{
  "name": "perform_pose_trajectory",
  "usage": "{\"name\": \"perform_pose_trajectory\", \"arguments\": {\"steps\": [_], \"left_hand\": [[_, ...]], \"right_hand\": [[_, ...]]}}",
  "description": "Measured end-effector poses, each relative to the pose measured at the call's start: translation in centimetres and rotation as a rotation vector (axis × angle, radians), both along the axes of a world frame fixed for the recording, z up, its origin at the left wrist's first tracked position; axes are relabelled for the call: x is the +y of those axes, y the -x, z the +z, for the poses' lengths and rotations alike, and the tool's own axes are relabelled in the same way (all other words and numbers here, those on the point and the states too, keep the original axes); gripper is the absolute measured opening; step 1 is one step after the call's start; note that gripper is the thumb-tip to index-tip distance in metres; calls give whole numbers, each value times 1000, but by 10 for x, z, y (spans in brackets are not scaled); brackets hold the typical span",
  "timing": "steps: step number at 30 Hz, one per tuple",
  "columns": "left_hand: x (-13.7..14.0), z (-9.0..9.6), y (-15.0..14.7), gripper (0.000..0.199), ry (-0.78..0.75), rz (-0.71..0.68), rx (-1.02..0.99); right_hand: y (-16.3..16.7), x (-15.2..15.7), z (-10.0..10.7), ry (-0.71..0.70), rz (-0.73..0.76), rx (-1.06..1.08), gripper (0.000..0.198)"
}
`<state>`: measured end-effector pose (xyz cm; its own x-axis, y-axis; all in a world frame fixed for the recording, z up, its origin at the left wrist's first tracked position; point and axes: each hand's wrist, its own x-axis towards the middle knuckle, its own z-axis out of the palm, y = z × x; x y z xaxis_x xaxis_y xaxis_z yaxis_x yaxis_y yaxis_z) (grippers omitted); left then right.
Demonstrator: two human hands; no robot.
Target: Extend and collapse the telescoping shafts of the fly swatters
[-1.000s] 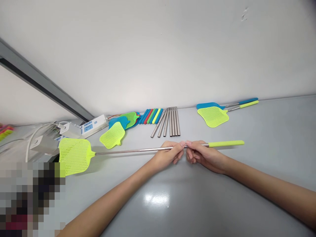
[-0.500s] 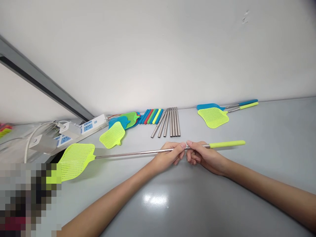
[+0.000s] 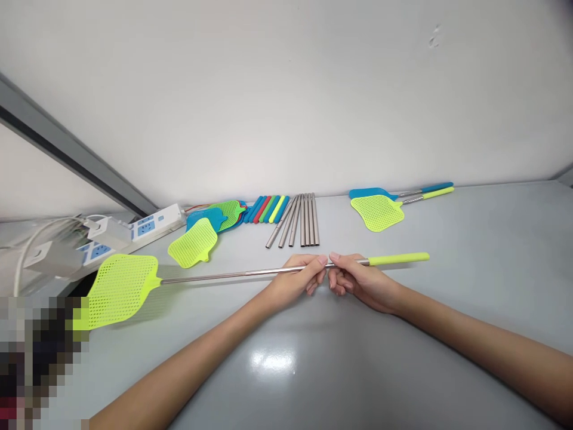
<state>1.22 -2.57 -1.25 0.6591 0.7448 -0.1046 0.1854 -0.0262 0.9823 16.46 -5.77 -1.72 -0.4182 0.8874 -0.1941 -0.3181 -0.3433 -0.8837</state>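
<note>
A yellow-green fly swatter [image 3: 123, 288] with an extended metal rod lies crosswise in front of me, its perforated head to the left and its yellow grip to the right. My left hand [image 3: 295, 278] pinches the rod between thumb and fingers. Close beside it, my right hand [image 3: 360, 280] is closed on the rod just left of the grip, the two thumbs almost meeting. Behind my hands lie several bare metal rods [image 3: 308, 221] and a row of coloured grips [image 3: 267, 209]. Loose swatter heads, one of them yellow-green [image 3: 193, 243], overlap to their left.
At the back right lie a blue swatter [image 3: 371, 193] and a yellow-green swatter [image 3: 378, 213], both with short rods. A white power strip [image 3: 152, 224] with plugs and cables runs along the left, near the held swatter's head. A wall [image 3: 286, 107] bounds the grey table [image 3: 358, 370] behind.
The whole view has shifted slightly, so everything appears a little further left. Both hands keep the same hold on the swatter's rod.
</note>
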Motion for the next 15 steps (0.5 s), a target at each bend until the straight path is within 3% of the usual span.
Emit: {"name": "perform_pose_trajectory", "arguments": {"steps": [10,15], "left_hand": [[0,4,0,44,21,-50,-26],[3,4,-1,43,226,13,-100]], "right_hand": [[-1,0,-2,1,12,34,39],[-2,2,1,123,-4,91,36]]}}
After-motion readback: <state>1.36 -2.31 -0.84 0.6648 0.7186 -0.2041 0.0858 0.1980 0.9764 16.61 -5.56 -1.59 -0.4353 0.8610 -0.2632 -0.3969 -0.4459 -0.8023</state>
